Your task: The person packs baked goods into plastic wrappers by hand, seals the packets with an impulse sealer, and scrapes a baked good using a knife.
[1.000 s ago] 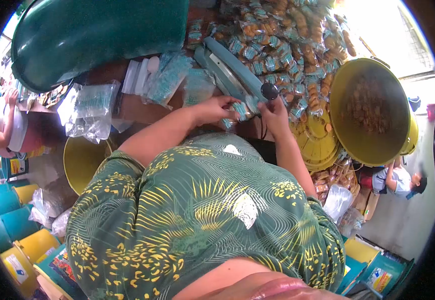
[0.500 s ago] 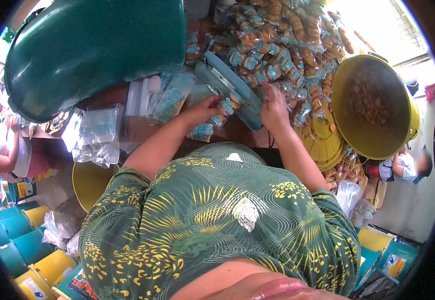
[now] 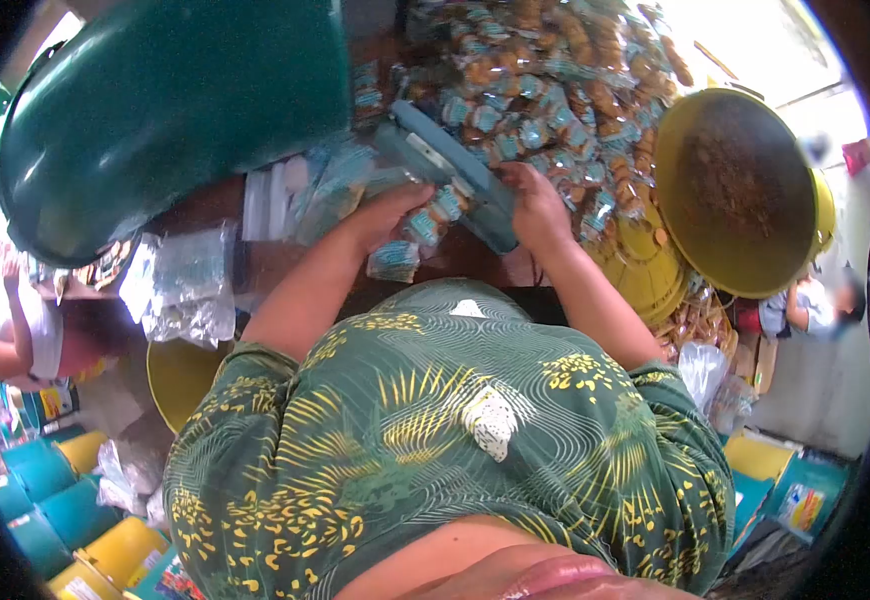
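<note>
A blue bag sealer point(image 3: 490, 222) with a long arm lies slantwise on the brown table in front of me. My left hand point(image 3: 393, 212) is closed on a small clear packet of biscuits point(image 3: 439, 213) with blue print, held against the sealer's near side. My right hand point(image 3: 540, 208) is at the sealer's right side, its fingers bent over the arm's edge. Below my left hand lies another blue-printed packet point(image 3: 394, 261). Flat printed bags point(image 3: 340, 185) are stacked left of the sealer.
A large green tub point(image 3: 175, 110) leans at the upper left. Filled biscuit packets point(image 3: 545, 95) are heaped behind the sealer. A yellow bucket point(image 3: 675, 200) with loose pieces stands right, near a yellow lid point(image 3: 635, 265). Clear plastic bags point(image 3: 190, 285) hang at the left table edge. Other people sit at both sides.
My right hand has moved slightly left, its fingers going from stretched beside the sealer to bent at its arm. The left hand and packet have shifted slightly left. The view has shifted a little.
</note>
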The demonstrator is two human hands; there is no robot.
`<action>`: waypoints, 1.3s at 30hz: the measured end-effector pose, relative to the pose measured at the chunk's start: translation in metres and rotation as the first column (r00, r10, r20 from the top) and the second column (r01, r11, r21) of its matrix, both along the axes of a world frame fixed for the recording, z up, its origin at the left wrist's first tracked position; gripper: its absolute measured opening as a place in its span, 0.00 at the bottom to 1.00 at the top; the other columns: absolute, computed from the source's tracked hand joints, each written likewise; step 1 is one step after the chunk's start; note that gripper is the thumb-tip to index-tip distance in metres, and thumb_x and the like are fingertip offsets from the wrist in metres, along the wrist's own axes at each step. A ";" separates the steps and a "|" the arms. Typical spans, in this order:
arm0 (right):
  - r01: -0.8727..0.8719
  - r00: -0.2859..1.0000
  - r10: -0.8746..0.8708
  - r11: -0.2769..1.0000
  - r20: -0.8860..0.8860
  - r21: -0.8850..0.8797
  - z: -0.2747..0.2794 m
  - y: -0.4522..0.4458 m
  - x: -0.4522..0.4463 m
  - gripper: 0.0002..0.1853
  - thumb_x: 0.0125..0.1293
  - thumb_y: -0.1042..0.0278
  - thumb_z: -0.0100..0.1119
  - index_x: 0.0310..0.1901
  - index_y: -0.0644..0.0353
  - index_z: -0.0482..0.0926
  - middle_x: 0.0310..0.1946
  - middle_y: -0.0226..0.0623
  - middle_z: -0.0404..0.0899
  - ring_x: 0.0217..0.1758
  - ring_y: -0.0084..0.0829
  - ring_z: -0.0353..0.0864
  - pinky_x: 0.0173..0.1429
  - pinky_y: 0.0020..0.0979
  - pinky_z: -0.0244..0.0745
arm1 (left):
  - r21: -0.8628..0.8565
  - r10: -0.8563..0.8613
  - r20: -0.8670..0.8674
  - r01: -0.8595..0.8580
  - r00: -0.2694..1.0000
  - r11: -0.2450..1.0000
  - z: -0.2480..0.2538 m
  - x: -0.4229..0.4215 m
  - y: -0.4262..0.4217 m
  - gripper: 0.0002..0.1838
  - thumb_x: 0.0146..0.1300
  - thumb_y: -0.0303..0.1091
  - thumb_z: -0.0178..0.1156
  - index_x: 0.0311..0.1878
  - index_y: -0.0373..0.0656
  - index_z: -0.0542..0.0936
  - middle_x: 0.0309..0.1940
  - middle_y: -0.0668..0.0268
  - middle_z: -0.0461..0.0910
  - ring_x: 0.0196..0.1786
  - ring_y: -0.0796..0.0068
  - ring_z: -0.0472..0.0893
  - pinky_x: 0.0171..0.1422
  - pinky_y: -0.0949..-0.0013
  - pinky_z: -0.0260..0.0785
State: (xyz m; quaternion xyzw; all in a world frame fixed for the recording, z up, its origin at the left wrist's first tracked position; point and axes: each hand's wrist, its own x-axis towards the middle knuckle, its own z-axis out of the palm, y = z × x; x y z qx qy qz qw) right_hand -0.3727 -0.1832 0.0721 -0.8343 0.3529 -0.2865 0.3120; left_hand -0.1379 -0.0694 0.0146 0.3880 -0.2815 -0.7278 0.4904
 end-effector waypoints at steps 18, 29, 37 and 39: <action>-0.101 0.983 0.113 0.991 0.142 -0.093 -0.012 0.050 -0.029 0.17 0.64 0.67 0.63 0.52 0.61 0.76 0.52 0.46 0.76 0.58 0.48 0.75 0.62 0.41 0.72 | -0.243 -0.140 0.772 0.491 0.620 0.837 0.169 0.085 0.020 0.36 0.65 0.45 0.65 0.71 0.40 0.64 0.60 0.63 0.76 0.60 0.72 0.75 0.67 0.63 0.66; 0.229 0.973 -0.227 0.970 0.035 -0.086 -0.049 0.014 -0.092 0.21 0.63 0.63 0.65 0.57 0.58 0.75 0.55 0.48 0.73 0.64 0.47 0.70 0.68 0.43 0.66 | -0.366 0.261 0.411 -0.104 0.873 0.925 0.141 0.059 0.042 0.33 0.68 0.51 0.60 0.69 0.41 0.66 0.58 0.59 0.76 0.54 0.68 0.80 0.59 0.67 0.72; 0.584 0.692 -0.593 0.795 -0.411 -0.163 -0.101 -0.202 -0.174 0.26 0.65 0.60 0.59 0.63 0.60 0.72 0.67 0.54 0.65 0.71 0.49 0.64 0.73 0.42 0.60 | -0.032 0.520 0.475 -0.576 0.710 0.817 0.101 0.063 0.156 0.20 0.73 0.42 0.56 0.64 0.48 0.70 0.51 0.67 0.79 0.48 0.74 0.80 0.54 0.70 0.73; 0.556 0.566 -0.696 0.718 -0.442 -0.419 -0.160 -0.275 -0.204 0.27 0.64 0.61 0.59 0.64 0.60 0.72 0.66 0.55 0.67 0.71 0.49 0.64 0.74 0.42 0.59 | -0.013 0.557 0.510 -0.641 0.656 0.767 0.105 0.062 0.183 0.20 0.73 0.42 0.56 0.64 0.48 0.71 0.51 0.67 0.79 0.48 0.74 0.80 0.53 0.70 0.73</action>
